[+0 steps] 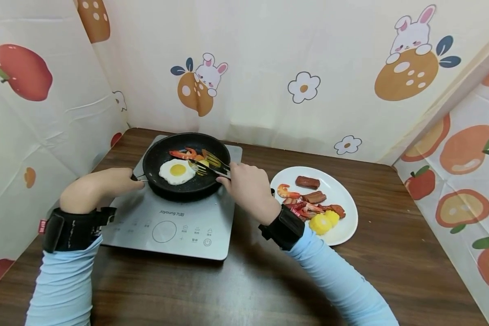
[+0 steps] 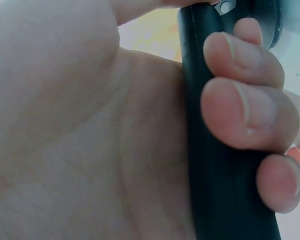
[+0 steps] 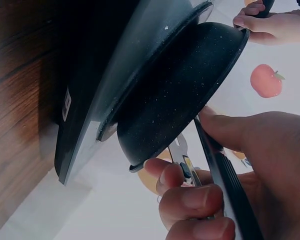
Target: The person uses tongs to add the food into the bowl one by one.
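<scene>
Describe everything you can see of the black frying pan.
The frying pan is round, black and pale-specked, apparently coated metal. Its black handle, attached by a silvery fitting, is gripped by the left hand. The pan is upright over the back of the induction cooktop; whether its base touches is unclear. It holds a fried egg and shrimp, among other food. Tongs in the right hand reach into its right side.

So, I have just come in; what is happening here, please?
A person's left hand grips the handle of a black pan over the cooktop, while the right hand holds tongs whose tips reach into the pan. A fried egg and shrimp lie inside. A white plate on the person's right holds more shrimp, meat strips and yellow pieces.
</scene>
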Demonstrator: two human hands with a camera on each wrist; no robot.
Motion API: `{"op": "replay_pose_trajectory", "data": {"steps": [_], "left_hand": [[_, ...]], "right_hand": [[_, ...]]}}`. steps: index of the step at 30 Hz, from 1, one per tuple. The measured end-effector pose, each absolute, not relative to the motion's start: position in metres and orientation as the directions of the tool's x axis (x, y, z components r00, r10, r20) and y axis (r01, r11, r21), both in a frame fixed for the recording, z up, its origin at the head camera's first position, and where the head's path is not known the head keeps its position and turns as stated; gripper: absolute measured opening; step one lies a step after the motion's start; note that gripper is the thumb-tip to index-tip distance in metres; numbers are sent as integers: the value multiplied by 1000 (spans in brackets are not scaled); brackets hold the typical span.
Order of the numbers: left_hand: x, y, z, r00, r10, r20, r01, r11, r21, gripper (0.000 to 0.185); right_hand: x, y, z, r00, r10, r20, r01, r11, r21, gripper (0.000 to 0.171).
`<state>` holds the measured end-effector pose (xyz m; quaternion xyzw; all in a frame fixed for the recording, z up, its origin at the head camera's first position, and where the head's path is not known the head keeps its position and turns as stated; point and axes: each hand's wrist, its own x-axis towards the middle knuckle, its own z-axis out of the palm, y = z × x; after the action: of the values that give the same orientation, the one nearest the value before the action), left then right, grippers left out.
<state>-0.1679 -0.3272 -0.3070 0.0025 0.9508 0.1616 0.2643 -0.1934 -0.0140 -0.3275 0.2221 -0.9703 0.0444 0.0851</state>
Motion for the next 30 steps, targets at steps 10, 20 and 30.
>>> {"op": "replay_pose_trajectory", "data": {"steps": [10, 20, 30], "left_hand": [[-166, -328, -307, -872, 97, -479, -52, 956, 288, 66], [-167, -328, -308, -886, 129, -445, 0, 960, 279, 66], [-167, -326, -305, -883, 120, -454, -17, 958, 285, 66]], "right_hand": [[-190, -14, -328, -880, -435, 190, -448, 894, -29, 44], [-192, -11, -329, -898, -412, 157, -427, 901, -80, 46], [-192, -4, -328, -897, -402, 185, -423, 902, -89, 49]]}}
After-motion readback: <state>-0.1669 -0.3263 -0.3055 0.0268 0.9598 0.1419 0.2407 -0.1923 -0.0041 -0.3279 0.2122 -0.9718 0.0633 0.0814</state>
